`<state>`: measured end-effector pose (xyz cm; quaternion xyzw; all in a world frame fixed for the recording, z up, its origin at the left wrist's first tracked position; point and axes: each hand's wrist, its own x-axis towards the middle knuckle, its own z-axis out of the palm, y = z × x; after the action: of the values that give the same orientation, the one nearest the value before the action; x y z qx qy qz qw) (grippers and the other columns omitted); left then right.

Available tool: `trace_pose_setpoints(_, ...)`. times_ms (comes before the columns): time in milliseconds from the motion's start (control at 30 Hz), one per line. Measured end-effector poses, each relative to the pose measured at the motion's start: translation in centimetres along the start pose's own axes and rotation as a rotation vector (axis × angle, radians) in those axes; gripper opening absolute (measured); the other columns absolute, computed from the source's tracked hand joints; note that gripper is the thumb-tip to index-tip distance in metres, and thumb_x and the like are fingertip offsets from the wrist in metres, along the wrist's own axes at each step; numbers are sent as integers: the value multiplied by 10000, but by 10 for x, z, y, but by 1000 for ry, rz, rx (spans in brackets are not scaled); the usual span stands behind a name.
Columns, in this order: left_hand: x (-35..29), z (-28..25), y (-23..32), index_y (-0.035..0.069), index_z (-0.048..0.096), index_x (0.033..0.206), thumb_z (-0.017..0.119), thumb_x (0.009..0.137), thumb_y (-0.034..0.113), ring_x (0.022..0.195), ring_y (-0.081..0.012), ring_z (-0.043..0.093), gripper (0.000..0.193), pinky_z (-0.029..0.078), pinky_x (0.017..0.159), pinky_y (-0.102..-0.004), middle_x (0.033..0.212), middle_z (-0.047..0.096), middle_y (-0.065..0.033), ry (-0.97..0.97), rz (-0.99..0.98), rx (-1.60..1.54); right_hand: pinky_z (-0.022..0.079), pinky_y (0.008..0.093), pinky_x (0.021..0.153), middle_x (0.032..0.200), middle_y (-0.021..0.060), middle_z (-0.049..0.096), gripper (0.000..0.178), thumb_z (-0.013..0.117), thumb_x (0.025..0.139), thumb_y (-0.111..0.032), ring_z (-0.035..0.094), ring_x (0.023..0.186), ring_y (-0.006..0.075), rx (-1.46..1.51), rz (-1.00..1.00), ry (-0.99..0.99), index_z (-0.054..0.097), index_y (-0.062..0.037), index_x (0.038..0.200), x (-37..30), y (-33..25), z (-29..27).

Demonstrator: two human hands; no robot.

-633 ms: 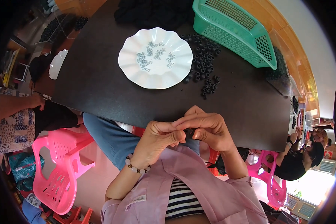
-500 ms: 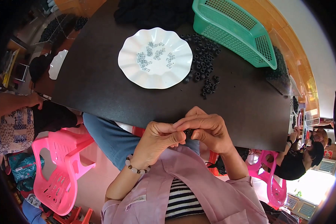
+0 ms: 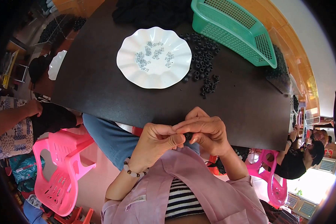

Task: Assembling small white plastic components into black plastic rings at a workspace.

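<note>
Close to my body, at the table's near edge, both hands meet around a small black ring-like piece [image 3: 189, 135]. My left hand [image 3: 157, 140] pinches it from the left with thumb and fingers. From the other side, my right hand [image 3: 210, 131] has its thumb and forefinger closed on the same piece, its upper fingers arched over. Fingertips hide much of the piece. Beyond the hands, a white scalloped plate [image 3: 128, 72] carries small clear bits [image 3: 142, 61]. Right of the plate lie many black ring-shaped pieces [image 3: 202, 67], with a cluster of smaller black pieces [image 3: 210, 86] nearer me.
A green perforated basket [image 3: 227, 39] stands at the far right of the dark table [image 3: 100, 93]. Black cloth [image 3: 149, 15] lies at the back. Pink plastic chairs [image 3: 58, 168] flank me. One person [image 3: 13, 115] sits at left, another [image 3: 298, 160] at right.
My thumbs have shifted slightly apart, so more of the black piece shows between them. The person at left has moved an arm. Other things stay in place.
</note>
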<state>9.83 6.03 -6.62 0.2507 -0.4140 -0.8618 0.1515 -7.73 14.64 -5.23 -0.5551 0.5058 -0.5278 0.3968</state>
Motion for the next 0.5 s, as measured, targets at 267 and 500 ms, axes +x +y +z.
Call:
trace_pose_setpoints(267,4,2,-3,-18,719,836,720,853,144,632,-81,579,163,472,591,-216,682,660,-59,0,15,-19,428,278,728,888,36,728,242,703,815,-186,482,786,160,-26,2,58,731,-19,988,-3,6,4)
trace_pose_setpoints(500,5,7,-7,20,704,753,747,822,237,589,-74,546,232,421,561,-204,658,646,-46,74,27,54,450,286,777,909,4,720,245,681,780,-15,505,816,160,-25,68,53,727,-53,1017,-6,1,1)
